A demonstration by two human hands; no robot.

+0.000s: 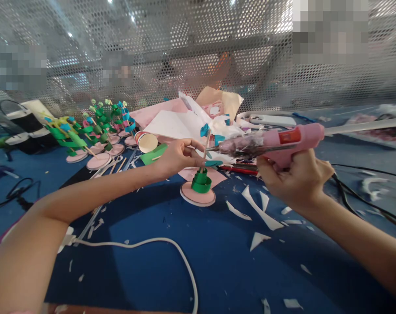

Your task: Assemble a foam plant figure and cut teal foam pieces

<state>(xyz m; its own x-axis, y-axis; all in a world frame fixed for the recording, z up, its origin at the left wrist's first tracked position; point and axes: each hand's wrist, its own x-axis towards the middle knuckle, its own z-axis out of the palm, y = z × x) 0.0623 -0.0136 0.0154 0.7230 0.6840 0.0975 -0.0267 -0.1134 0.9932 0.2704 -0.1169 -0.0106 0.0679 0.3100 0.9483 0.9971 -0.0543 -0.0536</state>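
My right hand point(296, 179) grips a pink hot glue gun point(291, 137), its nozzle pointing left at a thin wooden stick point(206, 146). Whether the nozzle touches the stick is hard to tell. My left hand point(181, 157) pinches that stick between thumb and fingers from the left. The stick stands upright in a coil of green paper point(201, 183) on a round pink base point(198, 200). At its top sits a small blue paper piece point(204, 129). A teal leaf-shaped piece point(213, 163) shows beside my left fingertips.
Several similar paper plants point(98, 161) on pink discs stand at the left. A paper cup point(148, 141) lies behind my left hand. White scraps point(258, 241) litter the blue table point(145, 270). A white cable point(152, 240) crosses the front; a perforated metal screen point(198, 48) stands behind.
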